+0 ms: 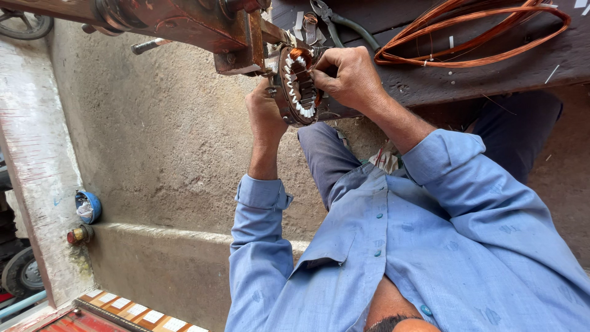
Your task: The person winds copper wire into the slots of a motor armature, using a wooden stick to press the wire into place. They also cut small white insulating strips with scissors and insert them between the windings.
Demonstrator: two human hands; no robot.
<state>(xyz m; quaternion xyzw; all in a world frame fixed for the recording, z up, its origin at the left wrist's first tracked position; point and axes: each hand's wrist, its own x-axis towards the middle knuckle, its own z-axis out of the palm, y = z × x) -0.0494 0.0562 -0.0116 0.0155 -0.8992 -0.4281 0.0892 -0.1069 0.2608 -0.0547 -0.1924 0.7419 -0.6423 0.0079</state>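
Observation:
A round metal stator (pixel 299 86) with white slot liners and a bit of copper winding is fixed at the end of a rusty brown metal fixture (pixel 233 31). My left hand (pixel 265 114) grips the stator's outer rim from below. My right hand (pixel 347 77) is curled over the stator from the right, its fingertips pinched on the winding in the slots. Both arms are in blue shirt sleeves.
A loose coil of copper wire (pixel 473 34) lies on a dark workbench (pixel 491 74), with pliers (pixel 326 15) near the stator. The concrete floor (pixel 166 141) holds a blue cap-like thing (pixel 89 206) and a small red and yellow piece (pixel 78 235). A tyre (pixel 21 273) shows at the lower left.

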